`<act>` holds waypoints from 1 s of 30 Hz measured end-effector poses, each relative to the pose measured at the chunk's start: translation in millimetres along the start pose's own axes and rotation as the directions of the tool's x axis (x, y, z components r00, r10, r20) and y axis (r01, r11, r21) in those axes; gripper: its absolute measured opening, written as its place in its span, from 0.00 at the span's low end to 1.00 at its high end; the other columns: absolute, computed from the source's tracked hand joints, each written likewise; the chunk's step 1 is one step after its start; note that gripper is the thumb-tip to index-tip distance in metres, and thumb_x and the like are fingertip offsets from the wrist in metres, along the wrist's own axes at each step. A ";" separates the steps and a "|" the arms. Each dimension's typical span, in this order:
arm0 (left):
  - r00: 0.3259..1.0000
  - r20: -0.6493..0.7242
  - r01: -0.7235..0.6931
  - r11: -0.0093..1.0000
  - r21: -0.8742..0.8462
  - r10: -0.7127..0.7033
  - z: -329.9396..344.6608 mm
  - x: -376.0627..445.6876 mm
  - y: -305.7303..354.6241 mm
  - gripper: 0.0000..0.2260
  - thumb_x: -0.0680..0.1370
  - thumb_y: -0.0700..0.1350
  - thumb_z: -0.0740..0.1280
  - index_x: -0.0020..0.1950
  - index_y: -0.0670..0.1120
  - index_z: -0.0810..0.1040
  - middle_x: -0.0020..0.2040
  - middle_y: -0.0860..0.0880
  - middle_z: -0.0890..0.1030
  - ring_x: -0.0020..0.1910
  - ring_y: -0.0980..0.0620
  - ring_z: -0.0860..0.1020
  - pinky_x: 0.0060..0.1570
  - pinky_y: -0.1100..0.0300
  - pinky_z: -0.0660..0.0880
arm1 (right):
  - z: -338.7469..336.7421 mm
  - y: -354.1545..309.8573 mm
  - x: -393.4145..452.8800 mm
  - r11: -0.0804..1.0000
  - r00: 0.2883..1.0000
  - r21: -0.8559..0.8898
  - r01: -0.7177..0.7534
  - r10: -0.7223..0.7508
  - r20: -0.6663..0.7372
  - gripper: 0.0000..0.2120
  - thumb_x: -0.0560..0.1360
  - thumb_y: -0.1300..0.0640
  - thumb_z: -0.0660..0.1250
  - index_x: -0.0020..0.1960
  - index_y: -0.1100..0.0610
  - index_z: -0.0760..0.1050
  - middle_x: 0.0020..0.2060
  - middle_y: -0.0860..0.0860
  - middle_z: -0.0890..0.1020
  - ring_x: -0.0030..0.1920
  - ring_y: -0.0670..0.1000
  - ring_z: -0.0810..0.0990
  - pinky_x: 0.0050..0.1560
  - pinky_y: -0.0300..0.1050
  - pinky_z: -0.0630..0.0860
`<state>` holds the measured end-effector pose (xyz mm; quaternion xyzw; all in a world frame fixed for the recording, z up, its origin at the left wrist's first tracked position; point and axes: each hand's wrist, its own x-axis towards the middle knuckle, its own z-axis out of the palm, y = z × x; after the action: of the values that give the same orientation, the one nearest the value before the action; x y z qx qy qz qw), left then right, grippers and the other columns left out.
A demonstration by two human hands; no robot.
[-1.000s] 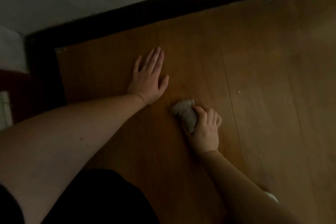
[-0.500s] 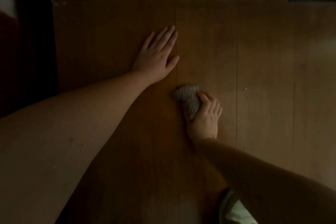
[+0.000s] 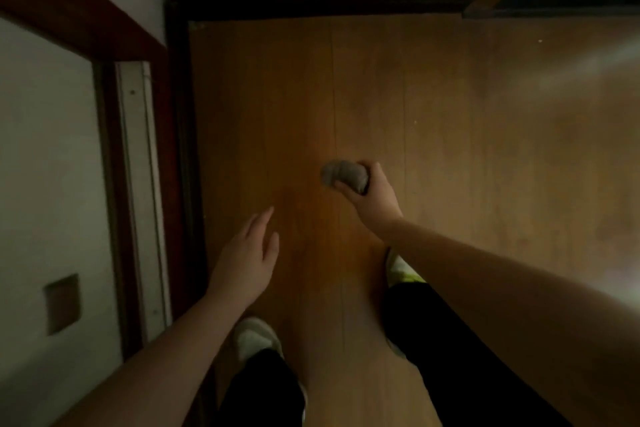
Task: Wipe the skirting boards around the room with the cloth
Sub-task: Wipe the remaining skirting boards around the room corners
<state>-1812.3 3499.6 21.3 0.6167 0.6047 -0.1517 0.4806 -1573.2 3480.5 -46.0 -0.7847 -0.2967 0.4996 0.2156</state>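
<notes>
The cloth (image 3: 343, 176) is seen bunched into a grey wad, gripped by the right hand (image 3: 372, 196) with fingers curled round it, above the wooden floor (image 3: 450, 149) and well apart from any board. The dark skirting board (image 3: 322, 2) is seen along the far wall, with another run down the left side by the door frame (image 3: 131, 184). The left hand (image 3: 247, 258) is held out with fingers straight, nothing in it, nearer the left run and lower in frame than the cloth. Both shoes (image 3: 254, 338) are visible at the bottom. Risks, as judged: with the cloth balled this tight, only a narrow strip would be wiped and the board's top edge missed; the corner where the runs meet could be skipped; dim light may hide dust left behind.
</notes>
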 end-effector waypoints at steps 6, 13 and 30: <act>0.996 -0.068 0.016 0.862 -0.507 -0.058 -48.1 -106.9 102.9 0.22 0.84 0.59 0.52 0.78 0.61 0.60 0.78 0.56 0.63 0.75 0.54 0.63 0.69 0.54 0.63 | -60.3 -96.2 -185.8 0.992 0.992 0.115 -0.048 0.034 0.125 0.20 0.74 0.46 0.72 0.63 0.49 0.71 0.50 0.40 0.80 0.48 0.30 0.77 0.44 0.24 0.72; 0.991 0.038 0.115 0.666 -0.737 -0.130 -109.4 -236.4 176.6 0.15 0.83 0.60 0.56 0.65 0.62 0.77 0.66 0.58 0.76 0.67 0.56 0.73 0.67 0.50 0.70 | -112.1 -201.4 -324.2 0.971 0.943 0.232 -0.063 -0.018 0.331 0.16 0.75 0.52 0.73 0.60 0.47 0.72 0.52 0.44 0.81 0.51 0.40 0.80 0.51 0.37 0.77; 0.935 0.161 -0.243 0.903 -0.355 0.315 -196.9 -432.8 380.7 0.20 0.83 0.60 0.54 0.67 0.53 0.74 0.60 0.53 0.79 0.55 0.59 0.78 0.46 0.69 0.75 | -312.2 -309.6 -507.7 0.797 0.969 0.567 -0.208 0.246 0.009 0.27 0.77 0.31 0.56 0.57 0.52 0.75 0.38 0.56 0.85 0.31 0.53 0.80 0.31 0.45 0.75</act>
<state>-1646.8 3466.3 606.5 0.5883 0.4708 -0.0436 0.6560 -1530.7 3347.8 611.1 -0.7316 -0.0328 0.5611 0.3857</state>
